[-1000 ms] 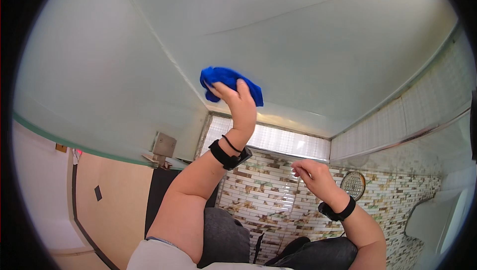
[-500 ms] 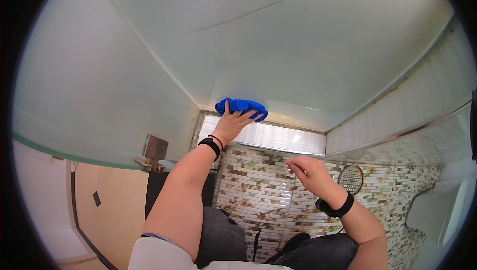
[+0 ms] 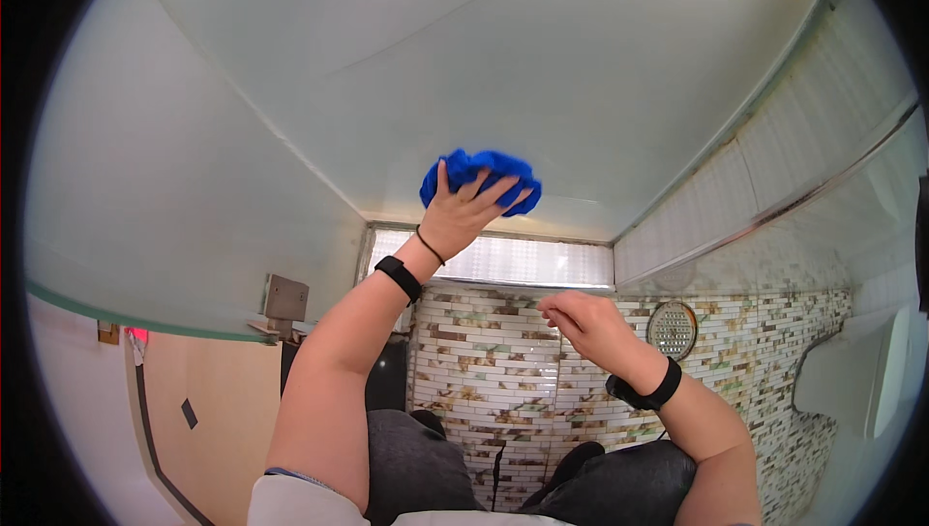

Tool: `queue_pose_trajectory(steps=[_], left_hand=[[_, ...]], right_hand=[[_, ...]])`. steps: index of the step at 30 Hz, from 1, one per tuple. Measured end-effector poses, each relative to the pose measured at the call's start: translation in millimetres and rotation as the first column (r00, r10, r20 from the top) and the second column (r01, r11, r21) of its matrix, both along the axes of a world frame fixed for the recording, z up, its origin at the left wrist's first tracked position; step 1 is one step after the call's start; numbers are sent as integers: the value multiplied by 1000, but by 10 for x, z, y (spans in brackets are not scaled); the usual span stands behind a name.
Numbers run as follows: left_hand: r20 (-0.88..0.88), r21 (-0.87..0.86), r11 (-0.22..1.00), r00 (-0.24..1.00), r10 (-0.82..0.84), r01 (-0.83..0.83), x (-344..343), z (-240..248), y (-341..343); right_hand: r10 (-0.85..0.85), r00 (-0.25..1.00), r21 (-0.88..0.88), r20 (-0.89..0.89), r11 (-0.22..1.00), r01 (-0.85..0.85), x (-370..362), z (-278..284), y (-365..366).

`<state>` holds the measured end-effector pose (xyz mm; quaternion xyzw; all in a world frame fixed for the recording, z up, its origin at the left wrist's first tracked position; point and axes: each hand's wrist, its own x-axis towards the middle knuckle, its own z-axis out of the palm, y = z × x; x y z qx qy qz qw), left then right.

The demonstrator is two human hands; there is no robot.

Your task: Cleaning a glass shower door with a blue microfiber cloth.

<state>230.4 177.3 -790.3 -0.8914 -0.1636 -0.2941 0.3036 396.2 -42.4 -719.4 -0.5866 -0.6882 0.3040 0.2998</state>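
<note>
A bunched blue cloth [image 3: 494, 173] lies against the pale glass panel [image 3: 542, 71], a little above its lower edge. My left hand [image 3: 460, 216] presses it there from the near side, its fingers spread across the fabric. Lower and to the right, my right hand [image 3: 585, 323] hangs in the air over the tiled floor, apart from the panel. Its fingers are curled in, and nothing shows in them.
A white-tiled ledge [image 3: 503, 260] runs below the panel. A round drain cover [image 3: 672, 330] sits in the mosaic floor [image 3: 484, 332] right of my right hand. On the left, a metal hinge [image 3: 286, 297] joins the glass edge. A white fixture [image 3: 842, 371] stands far right.
My left hand has slid the blue cloth upward on the panel, away from the ledge, with its fingers wider apart. My right hand stays curled, slightly further left and up in view.
</note>
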Motion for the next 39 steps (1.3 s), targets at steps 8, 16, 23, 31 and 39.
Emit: queue_pose_trajectory(steps=[8,16,23,31,39], left_hand=[[226,31,999,974,-26,20,416,84,-31],[-400,102,988,914,-68,118,243,-547,-48],[-72,144,989,997,-28,38,664,311,-273],[91,108,992,993,-75,65,1049,469,-374],[-380,48,976,908,-178,211,927,-426,-354]], right_hand=[[-17,1000,69,5,997,16,27,-17,-18],[-22,999,37,26,999,21,32,-69,-101],[-23,999,47,41,999,22,61,-63,-151],[-39,998,71,41,997,36,106,-79,-172],[-29,999,50,19,998,28,109,-39,-209]])
